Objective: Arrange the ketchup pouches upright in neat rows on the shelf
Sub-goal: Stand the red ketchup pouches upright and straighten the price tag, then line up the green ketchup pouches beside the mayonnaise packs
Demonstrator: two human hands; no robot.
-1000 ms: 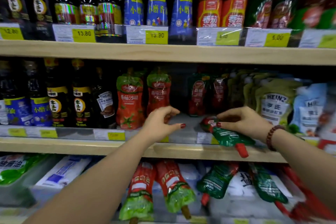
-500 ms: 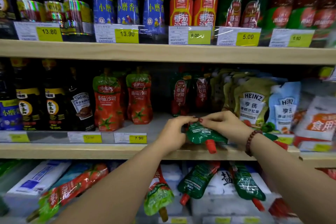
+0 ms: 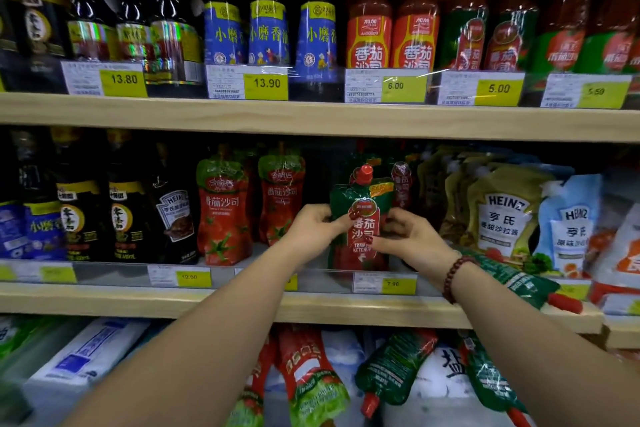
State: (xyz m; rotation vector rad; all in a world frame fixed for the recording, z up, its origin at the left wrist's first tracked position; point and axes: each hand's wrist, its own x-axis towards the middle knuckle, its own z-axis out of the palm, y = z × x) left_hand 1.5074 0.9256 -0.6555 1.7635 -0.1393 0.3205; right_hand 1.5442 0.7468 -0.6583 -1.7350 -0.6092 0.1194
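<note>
**Green pouch upright between both grips**

Dark bottles (image 3: 79, 218) fill the left end of the middle shelf (image 3: 104, 302). Just right of them two red pouches (image 3: 223, 211) stand upright side by side near the front edge. A strip of bare shelf separates them from the green pouch (image 3: 360, 194).

The left grip (image 3: 311, 229) is closed on that pouch's left edge, thumb across the front label. The green pouch stands upright with its red cap (image 3: 363, 173) on top. Its base is low, just behind the front edge and right of the shelf's middle, above the 7.90 price tag (image 3: 384, 282). Dim pouches stand behind it.

The right grip (image 3: 412, 239) pinches the pouch's right edge a little lower, thumb on the label. A beaded bracelet (image 3: 453, 274) circles that wrist.

Further right, Heinz pouches (image 3: 502, 215) stand crowded together. In front of them a second green pouch (image 3: 519, 281) lies flat, partly hidden by the right forearm, its red tip past the front edge.

On the shelf below, loose pouches (image 3: 311, 374), red and green, lie flat.
</note>
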